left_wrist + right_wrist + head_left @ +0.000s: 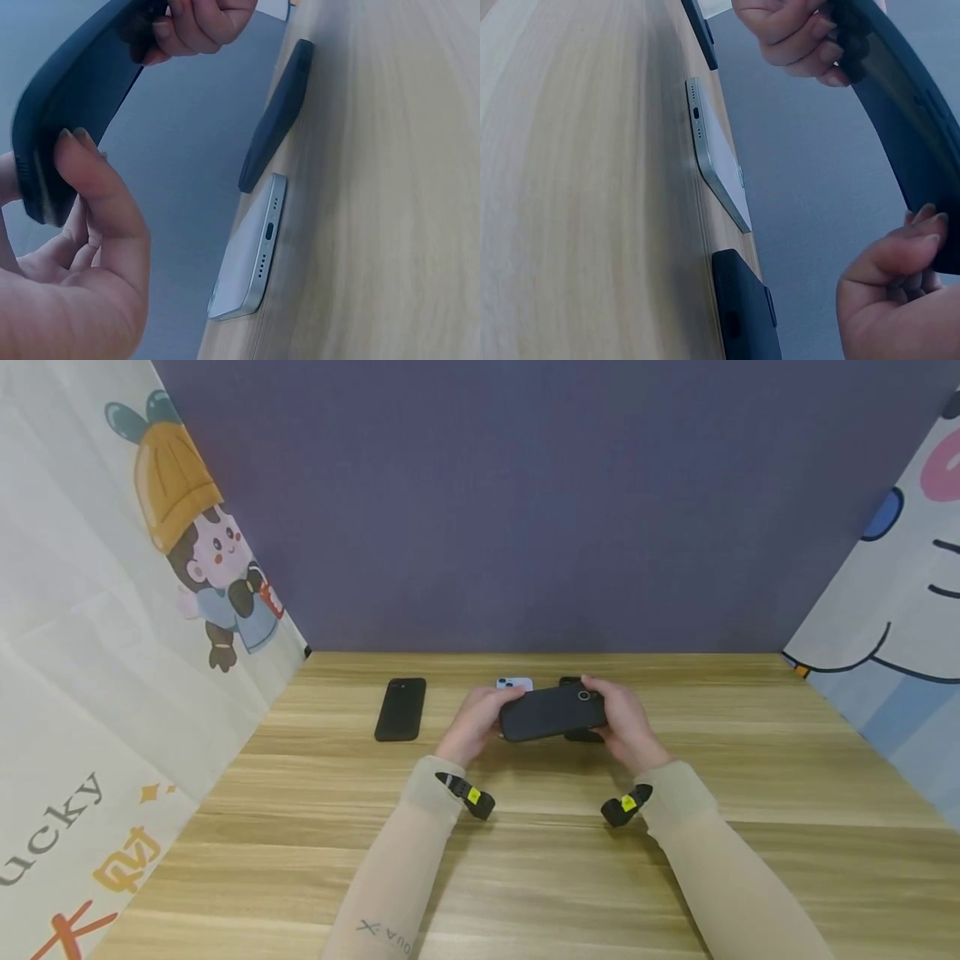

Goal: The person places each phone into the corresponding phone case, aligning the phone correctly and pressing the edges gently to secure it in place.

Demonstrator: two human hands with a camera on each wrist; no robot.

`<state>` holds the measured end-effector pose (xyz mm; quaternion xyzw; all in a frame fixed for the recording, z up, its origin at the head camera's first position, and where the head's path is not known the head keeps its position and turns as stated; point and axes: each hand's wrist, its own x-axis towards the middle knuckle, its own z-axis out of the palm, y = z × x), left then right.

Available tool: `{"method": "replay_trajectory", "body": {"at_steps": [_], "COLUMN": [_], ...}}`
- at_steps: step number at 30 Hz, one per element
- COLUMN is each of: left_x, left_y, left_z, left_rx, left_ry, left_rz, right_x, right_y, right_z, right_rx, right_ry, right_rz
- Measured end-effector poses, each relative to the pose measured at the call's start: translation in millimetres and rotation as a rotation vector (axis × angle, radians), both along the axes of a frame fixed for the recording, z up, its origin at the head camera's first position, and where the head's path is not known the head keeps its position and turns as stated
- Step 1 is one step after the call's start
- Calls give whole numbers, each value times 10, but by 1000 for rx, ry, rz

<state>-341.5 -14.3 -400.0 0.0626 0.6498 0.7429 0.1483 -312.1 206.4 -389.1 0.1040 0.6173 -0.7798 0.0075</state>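
A black phone (547, 712), back up, is held lengthwise between both hands above the table. My left hand (474, 718) pinches its left end, thumb on top. The right hand (627, 722) grips the other end, where a camera ring shows. In the left wrist view, the glossy underside reflects the right fingers. Below and behind it lies a pale phone (251, 255), its charging port facing me. To the right, another black phone (746, 307) lies on the table, partly hidden by the held one in the head view.
A third phone, also black (401, 710), lies farther left on the wooden table (525, 877). A dark blue panel (525, 510) stands along the back edge. Printed curtains hang on the left (90, 635) and right (900, 610).
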Motion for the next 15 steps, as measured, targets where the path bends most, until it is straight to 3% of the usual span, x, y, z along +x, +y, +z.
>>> {"method": "replay_trajectory", "body": {"at_steps": [5, 15], "left_x": [-12, 1], "left_y": [-3, 24], "left_z": [-6, 5], "left_rx": [-3, -41], "left_ry": [8, 77], "left_rz": [21, 77], "right_x": [3, 3], "right_y": [13, 11], "right_z": [0, 6], "right_rx": [-11, -17], "right_ry": [-6, -5], "right_rz": [-30, -8]}}
